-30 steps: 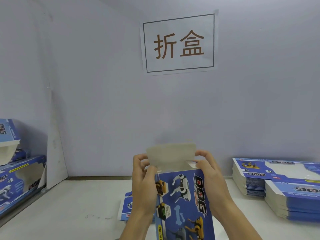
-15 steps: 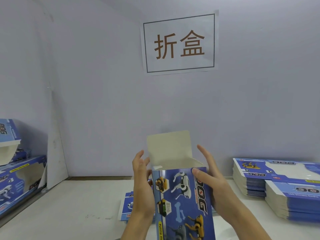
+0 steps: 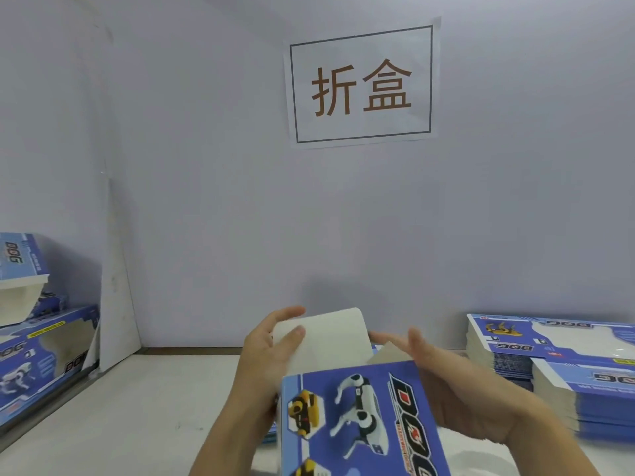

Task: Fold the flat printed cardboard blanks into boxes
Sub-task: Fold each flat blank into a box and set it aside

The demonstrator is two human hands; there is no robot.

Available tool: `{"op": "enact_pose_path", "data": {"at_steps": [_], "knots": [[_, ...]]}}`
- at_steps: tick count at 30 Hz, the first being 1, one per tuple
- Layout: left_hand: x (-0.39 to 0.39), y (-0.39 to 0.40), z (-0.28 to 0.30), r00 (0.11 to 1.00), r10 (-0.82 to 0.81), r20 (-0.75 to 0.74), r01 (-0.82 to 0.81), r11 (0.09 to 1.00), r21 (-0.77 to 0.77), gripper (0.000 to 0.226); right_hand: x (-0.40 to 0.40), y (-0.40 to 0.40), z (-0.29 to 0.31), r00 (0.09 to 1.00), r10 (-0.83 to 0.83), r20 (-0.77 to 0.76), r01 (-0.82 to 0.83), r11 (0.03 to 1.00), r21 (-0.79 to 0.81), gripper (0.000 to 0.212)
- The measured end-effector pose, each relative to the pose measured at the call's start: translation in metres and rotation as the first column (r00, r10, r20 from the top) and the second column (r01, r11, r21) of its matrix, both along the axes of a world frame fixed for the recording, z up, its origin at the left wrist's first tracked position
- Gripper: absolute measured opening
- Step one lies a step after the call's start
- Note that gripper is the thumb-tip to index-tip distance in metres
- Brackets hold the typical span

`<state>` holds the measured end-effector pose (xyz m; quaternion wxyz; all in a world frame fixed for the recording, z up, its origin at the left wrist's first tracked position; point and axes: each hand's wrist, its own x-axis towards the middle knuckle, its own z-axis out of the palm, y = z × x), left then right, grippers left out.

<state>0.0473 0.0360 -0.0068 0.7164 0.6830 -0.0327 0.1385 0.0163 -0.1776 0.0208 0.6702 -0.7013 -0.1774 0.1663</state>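
Held upright at near centre above the white table (image 3: 137, 424): blue printed cardboard box (image 3: 357, 420), left hand (image 3: 271, 352) fingers pinching its pale top flap (image 3: 326, 334) to fold it shut, right hand (image 3: 457, 383) flat-fingered, steadying the side.

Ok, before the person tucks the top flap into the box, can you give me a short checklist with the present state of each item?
1. Blue printed cardboard box opened into a tube shape: ok.
2. Left hand grips the plain white top flap, thumb on its face: ok.
3. Flap bent over towards the opening: ok, partly down, not yet tucked.
4. Right hand supports the right side of the box, fingers straight: ok.
5. Small grey side flap folded in under the top flap: not ok, it is standing up.
6. Bottom end of the box closed: cannot tell, out of view.
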Motion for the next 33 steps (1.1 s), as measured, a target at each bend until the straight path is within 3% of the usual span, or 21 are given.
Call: {"op": "enact_pose_path", "data": {"at_steps": [3,5,9,19,28,31,33], "knots": [[-0.003,-0.004,0.001,0.999,-0.040,0.006,0.040,0.999,0.003,0.012,0.008,-0.005,-0.011,0.997,-0.059,0.044,0.057,0.997,0.059,0.058],[-0.005,-0.009,0.003,0.996,-0.085,0.036,0.085,0.996,-0.023,0.017,0.016,-0.002,-0.016,0.981,-0.163,0.100,0.156,0.985,0.079,0.048],[-0.007,-0.013,0.008,0.984,-0.152,0.091,0.152,0.988,-0.001,0.033,0.015,0.006,-0.010,0.951,-0.239,0.195,0.207,0.963,0.172,0.042],[-0.012,-0.016,0.014,0.966,-0.123,0.226,0.135,0.990,-0.035,0.016,0.015,0.008,-0.006,0.931,-0.308,0.198,0.249,0.929,0.273,0.028],[-0.014,-0.020,0.013,0.970,-0.131,0.206,0.142,0.989,-0.040,0.024,0.020,0.009,-0.011,0.896,-0.391,0.211,0.327,0.902,0.283,0.015],[-0.013,-0.019,0.014,0.969,-0.182,0.165,0.197,0.977,-0.078,0.020,0.020,0.006,-0.011,0.906,-0.385,0.174,0.322,0.896,0.305,0.023],[-0.011,-0.018,0.012,0.958,-0.264,0.111,0.275,0.957,-0.097,0.021,0.022,0.001,-0.012,0.873,-0.468,0.138,0.393,0.841,0.372,0.028]]}}
